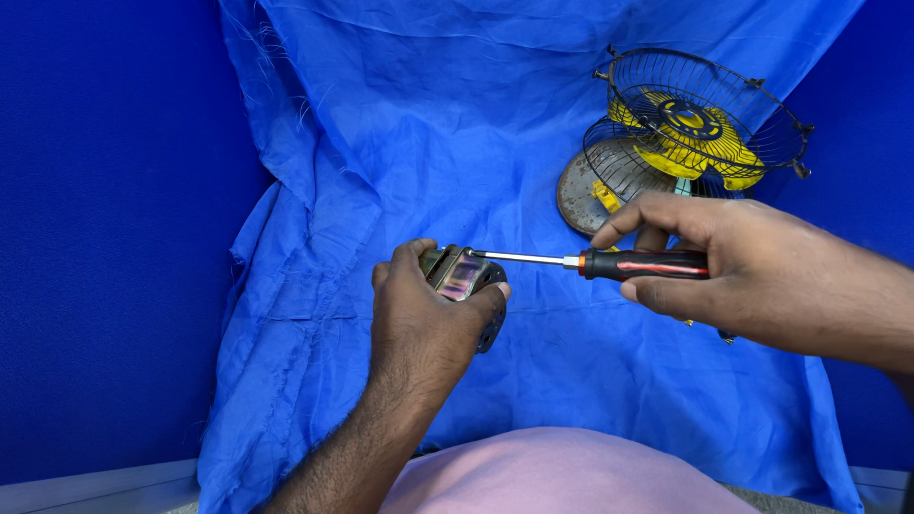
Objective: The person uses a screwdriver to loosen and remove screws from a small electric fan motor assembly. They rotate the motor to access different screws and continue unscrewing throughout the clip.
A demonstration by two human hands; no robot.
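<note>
At the centre of the frame the left hand (424, 314) is clamped around one small metal motor (466, 281), hiding most of it. The right hand (733, 271) is closed on one screwdriver (609, 263), its tip touching the motor's top. One yellow fan (690, 133) in a wire cage lies on the blue cloth (428, 133) at upper right, its lower edge hidden behind the right hand.

Counted up: one small motor (466, 281) gripped between the fingers, one screwdriver (609, 263) pinched in the other fingers, two wire fan guards (705, 119) seen beyond the fingertips, one blue cloth (428, 124) spread under everything.
</note>
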